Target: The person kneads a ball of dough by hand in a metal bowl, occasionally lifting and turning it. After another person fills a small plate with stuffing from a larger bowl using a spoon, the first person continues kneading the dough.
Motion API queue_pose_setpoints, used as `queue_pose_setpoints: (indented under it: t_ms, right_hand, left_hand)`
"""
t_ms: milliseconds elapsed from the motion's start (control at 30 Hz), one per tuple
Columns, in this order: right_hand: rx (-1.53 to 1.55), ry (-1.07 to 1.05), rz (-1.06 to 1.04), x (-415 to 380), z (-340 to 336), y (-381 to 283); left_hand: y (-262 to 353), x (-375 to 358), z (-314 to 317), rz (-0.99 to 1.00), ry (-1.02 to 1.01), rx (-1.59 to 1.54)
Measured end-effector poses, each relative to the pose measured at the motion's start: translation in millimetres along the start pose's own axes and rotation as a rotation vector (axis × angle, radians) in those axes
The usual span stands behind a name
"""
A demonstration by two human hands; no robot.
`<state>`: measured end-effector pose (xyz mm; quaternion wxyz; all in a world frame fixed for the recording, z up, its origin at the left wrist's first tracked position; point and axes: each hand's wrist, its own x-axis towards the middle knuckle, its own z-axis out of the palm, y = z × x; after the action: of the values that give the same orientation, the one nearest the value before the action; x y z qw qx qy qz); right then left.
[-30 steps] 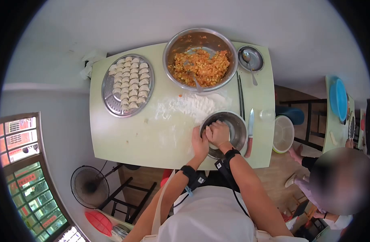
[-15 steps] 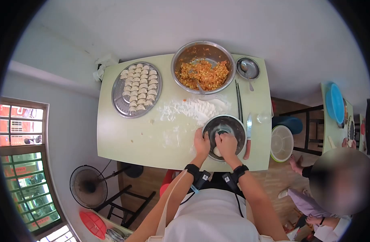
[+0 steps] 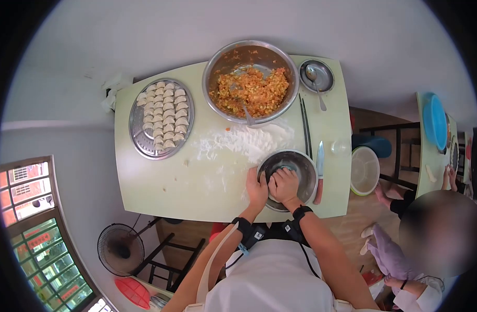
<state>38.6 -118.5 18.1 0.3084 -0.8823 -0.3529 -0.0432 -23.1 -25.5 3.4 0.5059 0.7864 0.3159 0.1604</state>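
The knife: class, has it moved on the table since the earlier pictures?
No. Judged against the table, the knife has stayed put, right of the chopsticks; only the camera's view has shifted.

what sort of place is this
Probably a kitchen or other room used for making dumplings by hand: rows of what look like dumplings lie on a perforated tray, and a large bowl holds orange filling.

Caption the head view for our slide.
Left hand at bowl rim, right hand inside, dumplings on a tray, flour on table.
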Motion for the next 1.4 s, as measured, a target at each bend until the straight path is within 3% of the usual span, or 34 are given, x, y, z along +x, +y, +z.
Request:
queue_pose_setpoints:
  t_ms: [167, 467, 733, 933, 1000, 1067, 1233, 1400]
  right_hand:
    - [0.035, -0.075, 0.006, 10.4, 9.1, 10.2]
    - [0.053, -0.026, 0.072, 20.4, 18.1, 11.6]
    - [0.07, -0.126, 0.014, -9.3, -19.1, -3.1]
    - [-0.03, -0.199, 0.316, -24.7, -31.7, -10.7]
    - [-0.118, -0.148, 0.156, -26.2, -28.8, -14.0]
    - [-0.134, -0.123, 0.143, -27.8, -27.9, -14.1]
    - [-0.117, -0.124, 0.139, -28.8, -16.0, -12.3]
    - [-0.01, -0.137, -0.084, -11.6, -2.9, 2.7]
  left_hand:
    - [3.6, 0.4, -1.2, -0.017, 0.01, 0.038]
    - [-2.1, -2.6, -0.2, 0.023, 0.063, 0.039]
    - [-7.8, 1.2, 6.1, 0.025, 0.094, 0.046]
    - [-9.0, 0.1, 6.7, 0.017, 0.076, 0.045]
    - [-10.4, -0.5, 5.5, -0.004, 0.036, 0.057]
    - [-8.5, 1.5, 5.2, 0.101, 0.082, 0.042]
    - [-8.8, 3.8, 4.7, 0.08, 0.023, 0.04]
    - [-2.8, 4.9, 0.6, 0.041, -0.022, 0.053]
